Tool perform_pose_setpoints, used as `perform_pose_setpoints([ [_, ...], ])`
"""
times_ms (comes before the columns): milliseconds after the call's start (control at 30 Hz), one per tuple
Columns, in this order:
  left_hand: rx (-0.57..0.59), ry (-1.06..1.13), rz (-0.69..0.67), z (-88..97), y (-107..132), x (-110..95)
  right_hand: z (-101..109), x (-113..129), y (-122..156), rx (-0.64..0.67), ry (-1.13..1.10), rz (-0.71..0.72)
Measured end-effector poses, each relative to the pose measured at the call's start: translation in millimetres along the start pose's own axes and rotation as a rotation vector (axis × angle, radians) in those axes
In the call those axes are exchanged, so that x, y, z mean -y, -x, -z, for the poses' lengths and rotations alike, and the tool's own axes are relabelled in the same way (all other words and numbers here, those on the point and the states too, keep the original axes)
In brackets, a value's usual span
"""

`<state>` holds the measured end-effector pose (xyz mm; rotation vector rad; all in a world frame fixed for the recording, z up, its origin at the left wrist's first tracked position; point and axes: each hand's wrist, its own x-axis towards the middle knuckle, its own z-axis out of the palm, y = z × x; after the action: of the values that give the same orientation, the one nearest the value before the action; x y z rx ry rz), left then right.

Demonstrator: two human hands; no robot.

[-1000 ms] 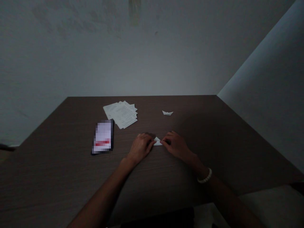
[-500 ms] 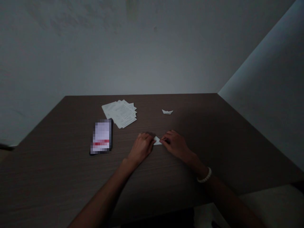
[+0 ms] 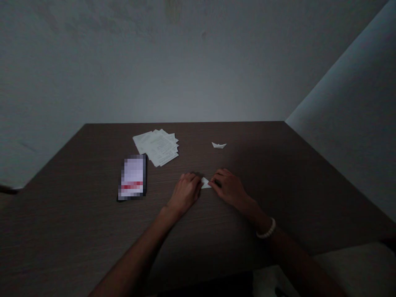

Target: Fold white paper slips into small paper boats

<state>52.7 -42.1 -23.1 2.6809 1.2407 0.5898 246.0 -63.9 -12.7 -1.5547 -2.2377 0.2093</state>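
Midway across the bench (image 3: 198, 243), the left hand (image 3: 185, 190) and right hand (image 3: 229, 187) each pinch one side of a small folded paper (image 3: 206, 183), presumably to steady it. Fanned sheets (image 3: 156, 147) and a dark-edged device (image 3: 132, 177) lie left, a paper boat (image 3: 219, 145) far, likely leaving elbow room. The sheets' print is too small to read, the device's screen is pixelated, and no brand shows.
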Motion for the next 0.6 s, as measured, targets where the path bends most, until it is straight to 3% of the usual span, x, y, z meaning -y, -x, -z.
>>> perform_pose_setpoints([
  [600,-0.011,0.160,0.069,8.1,6,10,-4,-2,1,-0.004,-0.035,-0.023],
])
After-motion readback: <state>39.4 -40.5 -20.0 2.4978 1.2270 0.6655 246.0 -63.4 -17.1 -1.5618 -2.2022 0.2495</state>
